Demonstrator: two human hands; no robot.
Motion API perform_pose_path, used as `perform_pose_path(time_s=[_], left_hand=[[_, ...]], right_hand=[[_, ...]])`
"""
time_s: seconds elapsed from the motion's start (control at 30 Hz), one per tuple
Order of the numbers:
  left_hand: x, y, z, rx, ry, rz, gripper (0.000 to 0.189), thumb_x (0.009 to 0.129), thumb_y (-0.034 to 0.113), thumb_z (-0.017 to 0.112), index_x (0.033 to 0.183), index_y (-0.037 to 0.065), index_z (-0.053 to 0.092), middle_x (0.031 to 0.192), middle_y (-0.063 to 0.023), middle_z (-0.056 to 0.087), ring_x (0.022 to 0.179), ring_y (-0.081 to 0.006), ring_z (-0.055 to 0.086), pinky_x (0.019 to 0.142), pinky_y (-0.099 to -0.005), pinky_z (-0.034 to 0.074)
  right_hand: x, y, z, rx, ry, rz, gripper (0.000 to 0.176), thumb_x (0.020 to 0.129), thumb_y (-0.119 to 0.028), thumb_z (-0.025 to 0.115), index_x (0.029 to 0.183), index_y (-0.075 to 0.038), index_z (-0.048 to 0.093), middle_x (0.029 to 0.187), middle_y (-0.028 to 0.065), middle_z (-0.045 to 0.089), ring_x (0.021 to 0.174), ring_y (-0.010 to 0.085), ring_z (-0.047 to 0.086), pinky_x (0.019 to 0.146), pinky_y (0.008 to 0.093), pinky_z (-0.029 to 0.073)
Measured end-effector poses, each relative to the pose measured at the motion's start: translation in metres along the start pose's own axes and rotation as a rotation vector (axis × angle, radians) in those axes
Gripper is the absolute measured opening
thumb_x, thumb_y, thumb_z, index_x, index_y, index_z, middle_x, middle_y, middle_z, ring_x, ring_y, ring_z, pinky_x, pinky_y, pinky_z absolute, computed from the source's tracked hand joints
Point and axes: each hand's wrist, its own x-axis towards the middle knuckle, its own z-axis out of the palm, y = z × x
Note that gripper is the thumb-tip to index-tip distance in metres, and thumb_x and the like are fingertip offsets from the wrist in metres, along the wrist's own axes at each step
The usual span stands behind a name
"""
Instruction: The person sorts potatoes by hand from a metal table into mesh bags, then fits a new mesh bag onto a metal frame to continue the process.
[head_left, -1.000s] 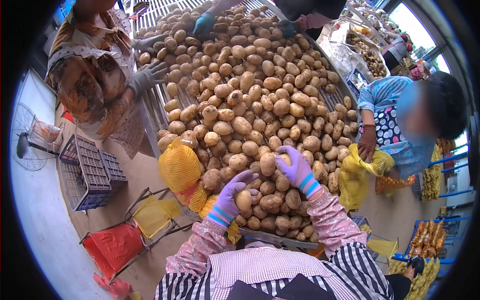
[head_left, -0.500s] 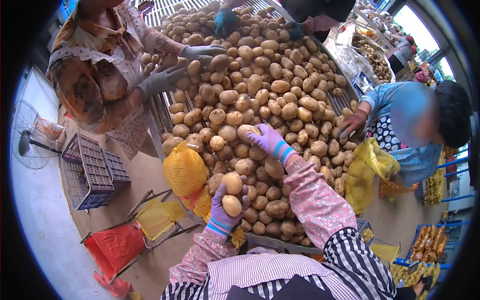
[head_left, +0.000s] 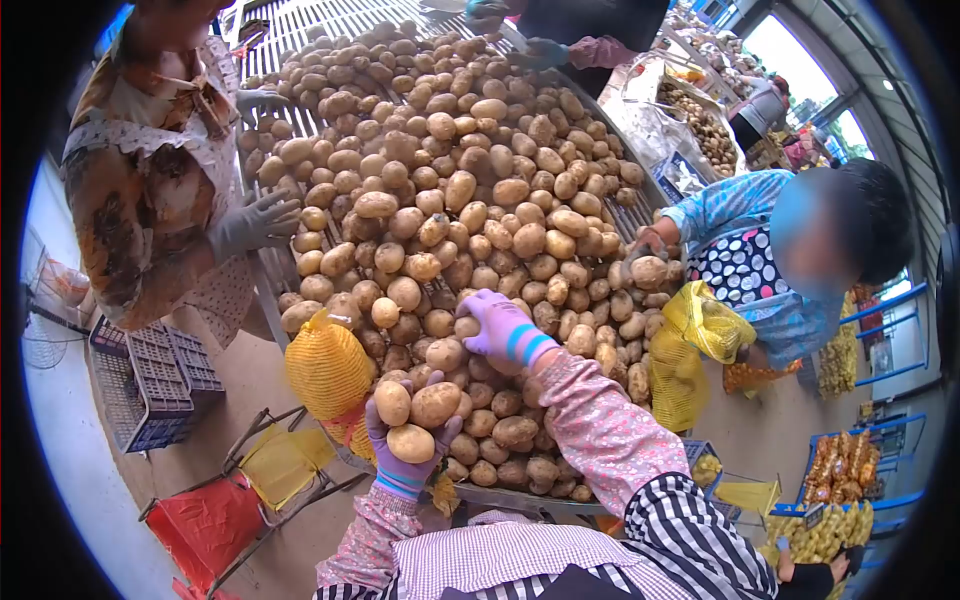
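My left hand (head_left: 404, 468), in a purple glove with blue bands at the cuff, is closed around several potatoes (head_left: 411, 443) at the near side of the heap. They sit together in the palm and fingers. My right hand (head_left: 497, 326), gloved the same way, is on the heap a little farther off, its fingers bent over a potato (head_left: 466, 327). Its fingertips are partly hidden. Loose potatoes (head_left: 515, 431) lie all around both hands on the slatted sorting table (head_left: 290, 42). Left of my left hand, a filled yellow mesh bag (head_left: 328, 370) leans at the table's edge.
A co-worker's gloved hand (head_left: 255, 222) is at the left edge; another person's hand (head_left: 652, 240) touches potatoes on the right, beside a yellow mesh bag (head_left: 680, 375). More gloved hands are at the far end. Plastic crates (head_left: 150, 385) and a frame with red cloth (head_left: 205, 525) stand left.
My left hand has gained another potato. My right hand has released the one it held and moved onto another. The left co-worker's hands have drawn back from the heap; the view has shifted.
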Motion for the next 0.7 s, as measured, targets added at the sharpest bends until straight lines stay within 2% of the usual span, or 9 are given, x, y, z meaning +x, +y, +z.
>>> perform_pose_path(time_s=[0.1, 0.17, 0.23, 0.3, 0.33, 0.43, 0.53, 0.57, 0.7], left_hand=[[-0.019, 0.012, 0.003, -0.176, 0.075, -0.134, 0.063, 0.097, 0.067, 0.055, 0.143, 0.024, 0.060, 0.168, -0.0121, 0.033, 0.152, -0.0352, 0.036, 0.119, -0.0656, 0.034], [-0.030, 0.016, 0.027, -1.286, 0.374, -0.160, 0.066, 0.097, 0.069, 0.051, 0.144, 0.023, 0.059, 0.170, -0.0125, 0.029, 0.152, -0.0357, 0.034, 0.120, -0.0653, 0.032], [-0.035, 0.003, 0.016, -1.083, 0.296, -0.136, 0.068, 0.097, 0.071, 0.049, 0.145, 0.023, 0.058, 0.170, -0.0135, 0.027, 0.153, -0.0367, 0.032, 0.120, -0.0655, 0.030], [-0.037, -0.003, 0.003, 0.434, -0.171, 0.020, 0.082, 0.098, 0.040, 0.071, 0.160, 0.027, 0.018, 0.166, -0.0105, 0.033, 0.154, -0.0295, 0.032, 0.123, -0.0551, 0.033], [-0.036, 0.000, -0.005, -0.119, -0.011, -0.175, 0.063, 0.102, 0.055, 0.057, 0.154, 0.023, 0.041, 0.167, -0.0129, 0.031, 0.154, -0.0315, 0.033, 0.122, -0.0598, 0.033], [-0.038, 0.002, -0.008, -0.123, 0.048, -0.199, 0.063, 0.101, 0.066, 0.047, 0.143, 0.021, 0.058, 0.167, -0.0151, 0.031, 0.153, -0.0335, 0.033, 0.120, -0.0631, 0.033], [-0.041, 0.010, -0.002, -0.150, 0.050, -0.183, 0.063, 0.100, 0.066, 0.051, 0.143, 0.022, 0.058, 0.167, -0.0149, 0.033, 0.152, -0.0335, 0.034, 0.120, -0.0625, 0.032], [-0.043, 0.012, 0.000, -0.161, 0.059, -0.178, 0.062, 0.099, 0.066, 0.052, 0.143, 0.022, 0.059, 0.166, -0.0146, 0.034, 0.152, -0.0335, 0.035, 0.121, -0.0628, 0.031], [-0.050, 0.015, -0.002, -0.165, 0.038, -0.131, 0.064, 0.099, 0.066, 0.052, 0.146, 0.023, 0.056, 0.166, -0.0133, 0.034, 0.152, -0.0334, 0.036, 0.122, -0.0612, 0.030]], right_hand=[[-0.008, -0.019, -0.021, 0.039, -0.063, -0.033, 0.046, 0.077, -0.025, 0.080, 0.120, -0.012, 0.066, 0.123, 0.0164, 0.060, 0.121, 0.0377, 0.059, 0.105, 0.0450, 0.049], [-0.007, -0.033, -0.019, -0.173, -0.113, -0.164, 0.055, 0.079, -0.033, 0.081, 0.130, -0.018, 0.063, 0.126, 0.0149, 0.060, 0.121, 0.0356, 0.060, 0.103, 0.0454, 0.051], [-0.006, -0.067, -0.018, -0.415, -0.318, -0.177, 0.063, 0.079, -0.038, 0.083, 0.134, -0.020, 0.061, 0.126, 0.0133, 0.060, 0.120, 0.0367, 0.060, 0.100, 0.0472, 0.053], [-0.001, -0.067, -0.006, -0.475, -0.347, -0.165, 0.066, 0.078, -0.041, 0.083, 0.137, -0.022, 0.060, 0.126, 0.0126, 0.062, 0.119, 0.0350, 0.063, 0.098, 0.0472, 0.055], [0.001, -0.064, -0.009, -0.384, -0.354, -0.165, 0.067, 0.079, -0.042, 0.082, 0.138, -0.022, 0.060, 0.125, 0.0124, 0.064, 0.118, 0.0341, 0.064, 0.098, 0.0468, 0.055], [0.002, -0.051, -0.002, -0.151, -0.348, -0.079, 0.075, 0.076, -0.050, 0.082, 0.140, -0.018, 0.059, 0.128, 0.0141, 0.069, 0.121, 0.0341, 0.066, 0.101, 0.0454, 0.053], [0.014, -0.043, 0.007, 0.417, -0.158, 0.202, 0.078, 0.073, -0.053, 0.087, 0.133, -0.008, 0.064, 0.119, 0.0161, 0.074, 0.110, 0.0293, 0.071, 0.100, 0.0391, 0.053], [0.026, -0.038, 0.013, 0.502, -0.064, 0.187, 0.078, 0.075, -0.051, 0.089, 0.134, -0.007, 0.064, 0.118, 0.0138, 0.074, 0.108, 0.0223, 0.070, 0.097, 0.0351, 0.054], [0.064, -0.053, 0.034, 0.775, 0.109, 0.232, 0.069, 0.081, -0.043, 0.089, 0.131, -0.003, 0.064, 0.116, 0.0107, 0.073, 0.106, 0.0174, 0.068, 0.092, 0.0331, 0.055]])
